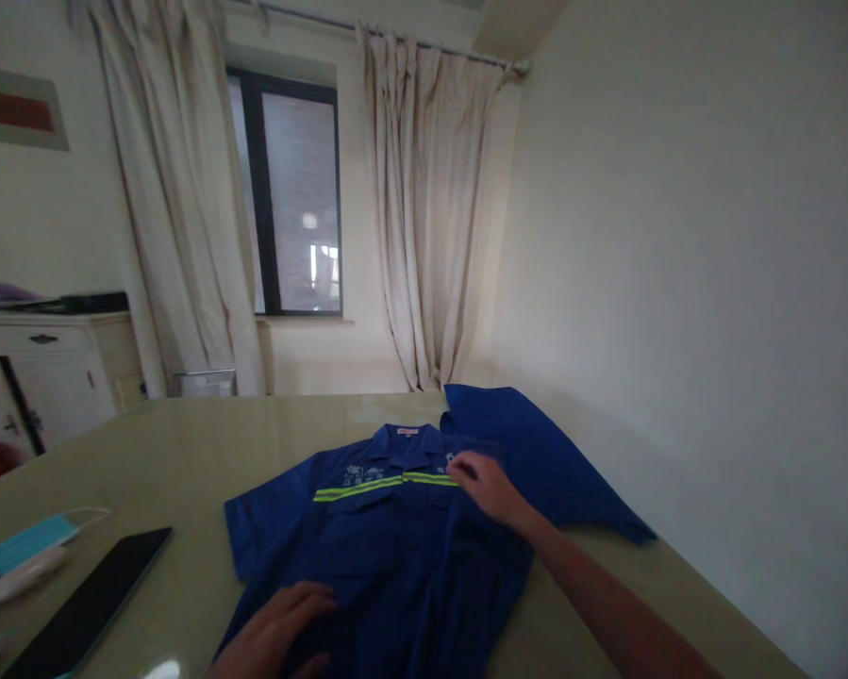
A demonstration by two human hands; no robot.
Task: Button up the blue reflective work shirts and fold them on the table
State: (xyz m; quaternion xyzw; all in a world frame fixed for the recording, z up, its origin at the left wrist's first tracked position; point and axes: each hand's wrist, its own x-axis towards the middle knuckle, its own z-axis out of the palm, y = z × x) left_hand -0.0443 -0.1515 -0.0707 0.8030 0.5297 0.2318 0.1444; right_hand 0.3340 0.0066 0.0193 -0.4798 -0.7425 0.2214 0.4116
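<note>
A dark blue short-sleeved work shirt (pixel 357 556) lies front up on the table, its collar away from me. Yellow-green stripes and pale printing cross the chest. My left hand (pixel 278 627) is over the lower left of the shirt, fingers apart and thumb spread. Above the right chest, my right hand (pixel 487 483) has its fingers bent and close together; whether cloth is between them is hidden. It covers part of the printing and the stripe's end. Another dark blue cloth piece (pixel 537 443), perhaps a garment, lies beyond it, reaching the wall side.
The glossy pale table (pixel 183 453) runs along the right wall (pixel 692 283). At the left lie a black phone or tablet (pixel 88 608), a blue face mask (pixel 27 552) and a white rounded object (pixel 27 575). A white cabinet (pixel 48 368) and curtains (pixel 430 207) stand behind.
</note>
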